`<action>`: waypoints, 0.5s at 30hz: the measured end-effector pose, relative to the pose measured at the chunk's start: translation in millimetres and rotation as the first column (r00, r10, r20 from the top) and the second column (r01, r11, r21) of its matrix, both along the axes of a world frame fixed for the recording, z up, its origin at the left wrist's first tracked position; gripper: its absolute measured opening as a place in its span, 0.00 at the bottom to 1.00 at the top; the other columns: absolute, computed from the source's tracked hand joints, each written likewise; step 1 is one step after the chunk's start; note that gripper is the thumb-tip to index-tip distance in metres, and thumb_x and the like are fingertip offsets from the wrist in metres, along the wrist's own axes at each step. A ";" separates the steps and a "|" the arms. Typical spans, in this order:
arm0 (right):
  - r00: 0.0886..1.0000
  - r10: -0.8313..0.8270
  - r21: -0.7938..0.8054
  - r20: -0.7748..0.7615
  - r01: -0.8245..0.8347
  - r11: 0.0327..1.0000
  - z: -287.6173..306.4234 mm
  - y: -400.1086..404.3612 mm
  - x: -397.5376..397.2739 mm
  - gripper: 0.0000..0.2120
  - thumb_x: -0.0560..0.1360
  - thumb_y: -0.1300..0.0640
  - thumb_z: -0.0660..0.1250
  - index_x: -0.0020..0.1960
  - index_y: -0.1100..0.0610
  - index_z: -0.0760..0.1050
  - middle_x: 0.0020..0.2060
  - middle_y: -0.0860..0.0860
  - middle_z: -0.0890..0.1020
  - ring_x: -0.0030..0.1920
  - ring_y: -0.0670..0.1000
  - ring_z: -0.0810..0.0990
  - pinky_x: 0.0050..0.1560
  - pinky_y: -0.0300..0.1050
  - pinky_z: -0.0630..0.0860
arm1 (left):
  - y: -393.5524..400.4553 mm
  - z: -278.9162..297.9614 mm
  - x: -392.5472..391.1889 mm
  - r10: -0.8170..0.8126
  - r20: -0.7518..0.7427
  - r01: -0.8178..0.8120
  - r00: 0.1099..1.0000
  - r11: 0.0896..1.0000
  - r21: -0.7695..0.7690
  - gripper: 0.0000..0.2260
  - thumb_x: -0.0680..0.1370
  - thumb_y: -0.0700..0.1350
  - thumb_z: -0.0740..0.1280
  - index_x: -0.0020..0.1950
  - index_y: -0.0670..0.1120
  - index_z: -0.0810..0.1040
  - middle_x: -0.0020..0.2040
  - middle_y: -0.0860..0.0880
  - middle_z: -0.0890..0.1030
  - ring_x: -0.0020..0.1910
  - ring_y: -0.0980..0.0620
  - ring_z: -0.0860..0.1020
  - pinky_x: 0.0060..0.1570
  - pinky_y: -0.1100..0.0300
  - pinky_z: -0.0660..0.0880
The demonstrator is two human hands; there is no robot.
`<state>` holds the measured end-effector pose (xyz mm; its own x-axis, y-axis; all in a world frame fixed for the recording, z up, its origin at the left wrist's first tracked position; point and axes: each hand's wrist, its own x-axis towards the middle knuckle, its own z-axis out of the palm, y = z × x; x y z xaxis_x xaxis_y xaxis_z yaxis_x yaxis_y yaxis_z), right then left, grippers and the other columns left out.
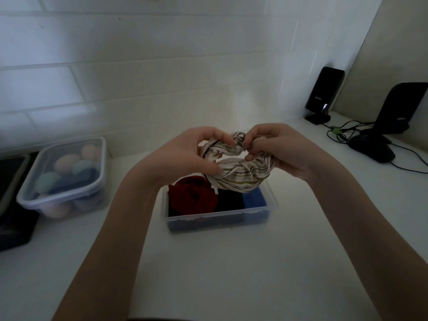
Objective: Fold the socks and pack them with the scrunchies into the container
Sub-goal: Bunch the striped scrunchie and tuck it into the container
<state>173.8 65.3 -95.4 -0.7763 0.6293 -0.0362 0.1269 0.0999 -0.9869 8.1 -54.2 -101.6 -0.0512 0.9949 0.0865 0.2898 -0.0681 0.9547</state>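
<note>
Your grip is closing on the striped scrunchie (234,169) from both sides: your left hand (185,156) is pinching its near-left edge between thumb and fingers, and your right hand (282,151) is bunching the right side in curled fingers, so both hands are clamped on the cloth and holding it in the air just above the far edge of the container (217,218). You are sitting at a white bench (231,274) that is carrying everything, and it is lying bare between you and the open container. By the look of it you are working on the packing step, with the folding seemingly behind you: inside the container a red scrunchie (192,195) is filling the left part, a dark folded piece (230,200) is lying in the middle and a blue folded piece (254,198) is sitting at the right. The next move is probably calling for you to lower the striped scrunchie onto the middle-right pieces and press it down flat. To your left a lidded box of pastel rounded things (67,172) is standing well apart; at the far right, speakers (324,96), a mouse (372,149) and cables (342,133) are keeping clear of your path.
</note>
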 end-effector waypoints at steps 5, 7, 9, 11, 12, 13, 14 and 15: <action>0.956 -0.077 0.403 0.283 -0.045 0.914 -16.4 -13.1 10.2 0.10 0.68 0.65 0.70 0.42 0.50 0.79 0.46 0.52 0.81 0.44 0.51 0.82 0.43 0.44 0.81 | -12.1 -5.1 15.5 -0.005 -0.449 -0.072 0.893 0.986 -0.153 0.25 0.63 0.42 0.78 0.57 0.56 0.76 0.53 0.54 0.79 0.48 0.57 0.79 0.48 0.64 0.77; 0.941 -0.088 0.504 0.327 -0.095 0.859 -20.8 -18.9 11.9 0.10 0.67 0.62 0.72 0.45 0.50 0.78 0.47 0.49 0.81 0.46 0.50 0.82 0.49 0.48 0.81 | -12.1 -10.8 22.1 -0.001 -0.591 -0.103 0.807 0.984 -0.143 0.25 0.66 0.44 0.76 0.60 0.55 0.73 0.54 0.55 0.74 0.49 0.57 0.74 0.45 0.71 0.71; 0.917 -0.102 0.611 0.385 -0.170 0.773 -23.6 -24.2 12.4 0.12 0.67 0.60 0.72 0.49 0.50 0.79 0.47 0.48 0.79 0.48 0.49 0.79 0.51 0.45 0.77 | -11.4 -15.9 25.3 -0.003 -0.652 -0.117 0.759 0.983 -0.140 0.25 0.67 0.45 0.75 0.62 0.53 0.72 0.54 0.54 0.70 0.50 0.57 0.70 0.42 0.71 0.66; 0.878 -0.150 0.719 0.454 -0.262 0.644 -24.6 -28.1 12.6 0.14 0.69 0.56 0.71 0.54 0.49 0.78 0.50 0.47 0.77 0.52 0.49 0.75 0.53 0.43 0.71 | -11.9 -17.8 26.3 -0.009 -0.682 -0.122 0.731 0.982 -0.143 0.25 0.67 0.45 0.75 0.62 0.52 0.72 0.54 0.54 0.70 0.51 0.56 0.69 0.45 0.66 0.66; 0.855 -0.186 0.764 0.484 -0.309 0.566 -24.2 -29.1 13.3 0.15 0.70 0.54 0.70 0.56 0.48 0.77 0.52 0.47 0.76 0.55 0.49 0.72 0.54 0.45 0.69 | -12.5 -18.6 26.4 -0.014 -0.699 -0.122 0.715 0.982 -0.144 0.25 0.68 0.45 0.74 0.63 0.52 0.72 0.55 0.53 0.71 0.52 0.55 0.70 0.48 0.64 0.67; 0.825 -0.227 0.792 0.517 -0.361 0.492 -23.1 -29.4 14.5 0.15 0.71 0.51 0.69 0.57 0.47 0.77 0.54 0.46 0.75 0.57 0.49 0.70 0.55 0.47 0.66 | -13.2 -19.9 26.6 -0.018 -0.733 -0.124 0.680 0.983 -0.139 0.25 0.68 0.46 0.74 0.63 0.52 0.72 0.55 0.53 0.72 0.53 0.54 0.71 0.51 0.62 0.68; 0.791 -0.265 0.803 0.551 -0.416 0.427 -21.2 -29.0 15.9 0.16 0.72 0.49 0.67 0.59 0.46 0.76 0.57 0.45 0.75 0.59 0.50 0.69 0.56 0.49 0.65 | -13.7 -21.1 26.9 -0.019 -0.788 -0.126 0.615 0.985 -0.122 0.24 0.69 0.48 0.73 0.63 0.52 0.71 0.56 0.52 0.73 0.55 0.51 0.71 0.53 0.59 0.68; 0.753 -0.295 0.795 0.589 -0.473 0.379 -19.3 -28.0 17.4 0.16 0.73 0.46 0.66 0.60 0.45 0.75 0.59 0.44 0.74 0.60 0.50 0.68 0.58 0.50 0.64 | -14.1 -22.0 27.1 -0.015 -0.851 -0.123 0.524 0.988 -0.093 0.23 0.70 0.51 0.71 0.63 0.53 0.72 0.57 0.52 0.74 0.55 0.50 0.70 0.53 0.56 0.68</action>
